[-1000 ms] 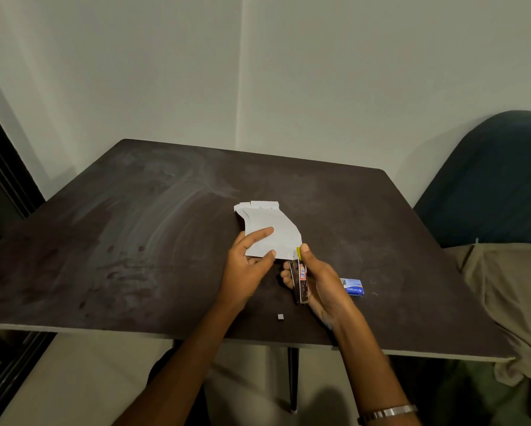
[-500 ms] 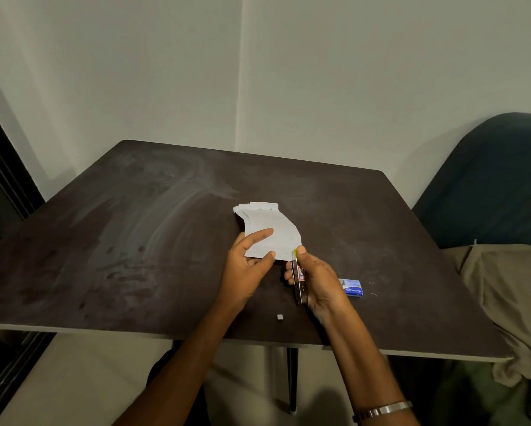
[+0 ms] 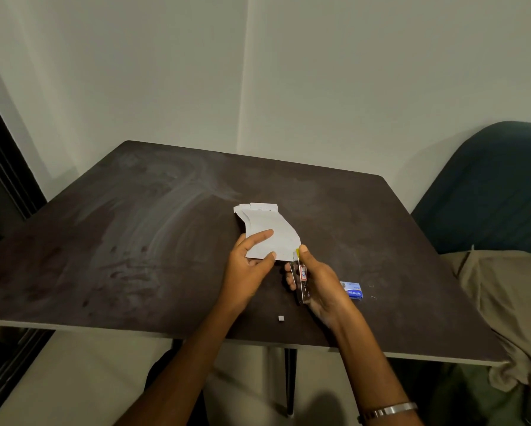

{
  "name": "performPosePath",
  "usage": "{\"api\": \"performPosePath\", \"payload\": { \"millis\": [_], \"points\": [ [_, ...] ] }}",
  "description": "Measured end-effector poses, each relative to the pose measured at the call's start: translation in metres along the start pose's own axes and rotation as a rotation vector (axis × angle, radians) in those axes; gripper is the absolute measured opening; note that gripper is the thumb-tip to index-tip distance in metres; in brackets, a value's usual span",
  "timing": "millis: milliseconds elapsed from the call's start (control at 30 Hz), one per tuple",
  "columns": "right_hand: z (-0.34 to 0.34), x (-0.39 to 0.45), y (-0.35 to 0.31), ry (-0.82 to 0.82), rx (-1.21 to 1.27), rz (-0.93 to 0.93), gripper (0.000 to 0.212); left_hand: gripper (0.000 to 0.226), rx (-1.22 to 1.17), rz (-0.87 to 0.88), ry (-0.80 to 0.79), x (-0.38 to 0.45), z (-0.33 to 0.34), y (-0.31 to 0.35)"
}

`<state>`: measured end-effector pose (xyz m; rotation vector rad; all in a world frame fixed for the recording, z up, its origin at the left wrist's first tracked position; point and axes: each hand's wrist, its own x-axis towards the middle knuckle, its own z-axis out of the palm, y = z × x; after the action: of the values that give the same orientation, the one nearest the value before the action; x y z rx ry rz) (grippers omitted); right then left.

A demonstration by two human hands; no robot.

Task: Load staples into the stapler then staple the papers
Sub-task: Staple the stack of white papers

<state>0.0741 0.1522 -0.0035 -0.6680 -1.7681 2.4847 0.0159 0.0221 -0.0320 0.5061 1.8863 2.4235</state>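
A small stack of white papers (image 3: pixel 270 229) lies on the dark table (image 3: pixel 135 241). My left hand (image 3: pixel 248 262) pinches the stack's near edge between thumb and forefinger. My right hand (image 3: pixel 319 284) grips a slim metal stapler (image 3: pixel 302 282) with a red label, held on its side. The stapler's yellow-tipped front end sits at the papers' near right corner, with my thumb on top of it. A blue staple box (image 3: pixel 351 290) rests on the table just right of my right hand.
A tiny grey block of staples (image 3: pixel 281 318) lies near the table's front edge. Loose staples (image 3: pixel 372 292) are scattered right of the box. A dark green chair (image 3: pixel 497 186) and a beige cloth (image 3: pixel 510 302) stand at the right. White walls (image 3: pixel 165 72) rise behind.
My right hand has slid the stapler slightly forward to the papers' corner. The left hand and the papers have barely moved.
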Motion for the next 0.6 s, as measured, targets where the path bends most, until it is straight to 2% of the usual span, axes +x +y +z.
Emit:
{"api": "performPosePath", "payload": {
  "millis": [167, 367, 600],
  "points": [
    [-0.0014, -0.0017, 0.0035, -0.04, -0.007, -0.025, 0.043, 0.038, 0.019, 0.018, 0.026, 0.002, 0.0005, -0.003],
    [-0.0006, -0.0022, 0.0059, -0.03, -0.186, -0.069, 0.055, 0.039, 0.039, 0.004, 0.053, 0.0036, -0.0009, -0.0067],
    [-0.002, -0.0009, 0.0044, -0.042, -0.291, -0.086, 0.056, 0.04, 0.057, -0.042, 0.066, 0.0042, -0.003, -0.0068]
  ]
}}
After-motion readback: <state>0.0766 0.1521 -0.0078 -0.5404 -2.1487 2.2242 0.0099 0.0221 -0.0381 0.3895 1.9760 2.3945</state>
